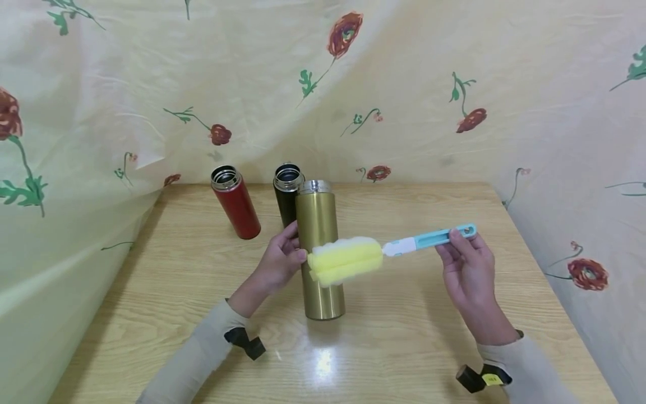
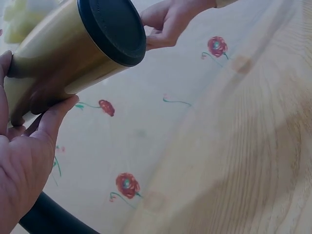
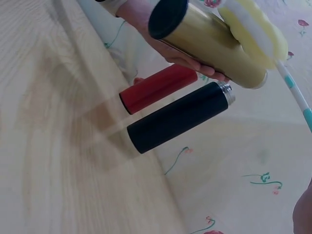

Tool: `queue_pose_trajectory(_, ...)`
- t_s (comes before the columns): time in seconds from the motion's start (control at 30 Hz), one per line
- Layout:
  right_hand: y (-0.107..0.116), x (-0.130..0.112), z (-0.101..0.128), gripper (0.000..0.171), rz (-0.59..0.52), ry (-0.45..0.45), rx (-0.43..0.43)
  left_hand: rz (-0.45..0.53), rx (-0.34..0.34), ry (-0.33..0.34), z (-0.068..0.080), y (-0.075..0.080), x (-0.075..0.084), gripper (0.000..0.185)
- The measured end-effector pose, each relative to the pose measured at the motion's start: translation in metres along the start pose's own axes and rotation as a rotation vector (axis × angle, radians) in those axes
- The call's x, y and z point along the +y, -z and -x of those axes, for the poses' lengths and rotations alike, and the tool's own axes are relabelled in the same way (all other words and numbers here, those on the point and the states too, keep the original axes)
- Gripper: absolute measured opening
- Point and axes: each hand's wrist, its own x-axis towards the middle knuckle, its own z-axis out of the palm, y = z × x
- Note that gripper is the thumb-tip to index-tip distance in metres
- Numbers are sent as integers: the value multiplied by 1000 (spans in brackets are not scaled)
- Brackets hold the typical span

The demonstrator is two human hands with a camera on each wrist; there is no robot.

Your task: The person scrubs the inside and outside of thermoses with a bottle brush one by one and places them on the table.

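Note:
My left hand point(image 1: 280, 259) grips a gold thermos bottle point(image 1: 323, 303) around its side, raised off the table. Its dark base point(image 2: 114, 29) faces the left wrist camera, and its silver neck points up in the head view. Pinched by the end of its blue and white handle, a bottle brush point(image 1: 348, 261) is in my right hand point(image 1: 469, 266). The brush's yellow and white sponge head overlaps the gold bottle's side in the head view. In the right wrist view the sponge point(image 3: 256, 31) shows beside the upper part of the bottle.
Behind the gold bottle stands a black thermos bottle point(image 3: 180, 117) without a lid, partly hidden in the head view. Left of it is a red thermos bottle point(image 1: 237, 207), its mouth uncovered. The wooden table point(image 1: 404, 336) backs onto a flowered cloth point(image 1: 404, 56).

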Motion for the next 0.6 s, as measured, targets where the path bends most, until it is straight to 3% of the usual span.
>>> queue_pose_trajectory(0.17,5,1,9,11,15,7,-27,-16,41,20,-1,1,4,78)
queue_pose_trajectory(0.37,11,0,20,17,-22,34,-94,-47,62,41,-1,1,9,95)
queue_pose_trajectory(0.6,12,-4,22,23,-25,96,-214,-72,71,49,-1,1,11,95)
